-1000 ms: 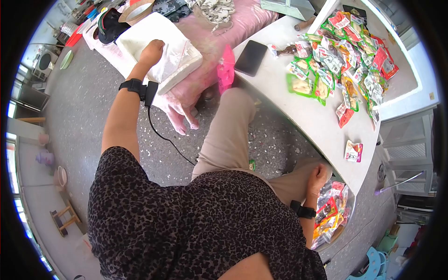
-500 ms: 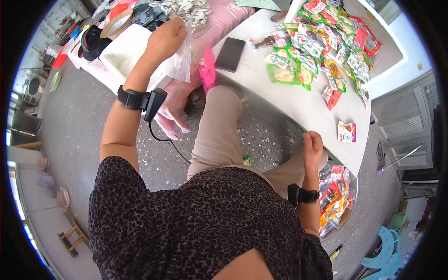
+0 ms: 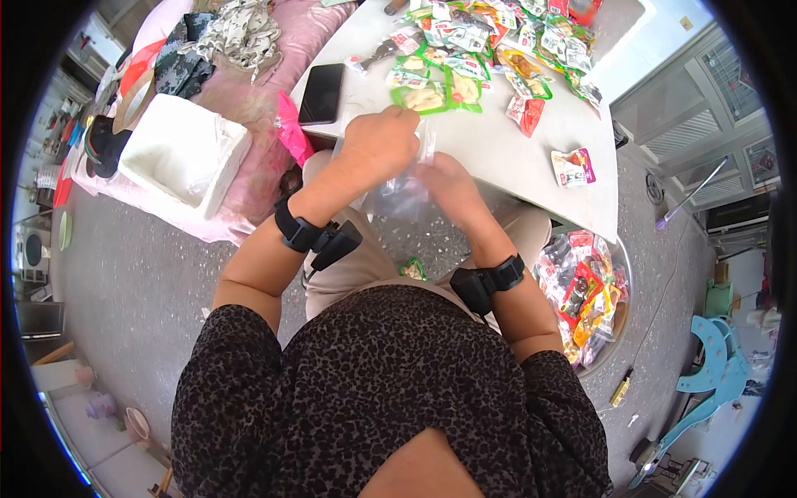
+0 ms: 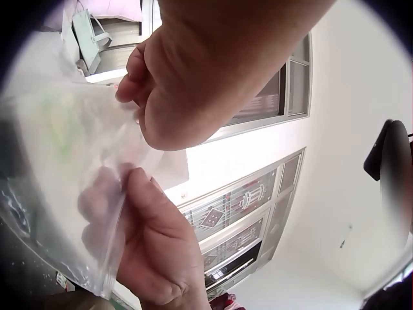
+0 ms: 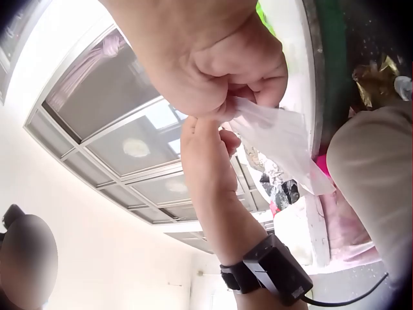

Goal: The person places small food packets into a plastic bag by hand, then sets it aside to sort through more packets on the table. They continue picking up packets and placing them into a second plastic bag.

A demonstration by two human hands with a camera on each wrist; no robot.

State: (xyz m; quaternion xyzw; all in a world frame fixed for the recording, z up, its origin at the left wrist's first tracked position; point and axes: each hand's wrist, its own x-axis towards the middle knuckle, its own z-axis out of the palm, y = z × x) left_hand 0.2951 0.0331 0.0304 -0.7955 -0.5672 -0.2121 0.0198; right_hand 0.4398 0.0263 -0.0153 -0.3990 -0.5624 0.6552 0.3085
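Note:
A clear plastic bag (image 3: 394, 197) hangs between both hands over the lap, at the front edge of the white table (image 3: 498, 153). My left hand (image 3: 382, 145) pinches its upper edge from the left. On the other side my right hand (image 3: 452, 189), somewhat blurred, grips the same bag near its top. In the left wrist view the see-through bag (image 4: 58, 148) spreads out, with the fingers of the right hand (image 4: 161, 239) partly behind its film. The right wrist view has both hands close together at the top of the bag (image 5: 284, 142).
Colourful snack packets (image 3: 465, 41) are heaped at the back of the table, with a phone (image 3: 322, 94) to their left. One packet (image 3: 573, 168) lies apart. A basin (image 3: 624, 311) of packets stands at lower right. On the pink cover sits a white foam box (image 3: 178, 149).
My left hand has lifted the clear bag from the foam box and carried it right, over the lap. My right hand has risen from the thigh to meet it and taken hold.

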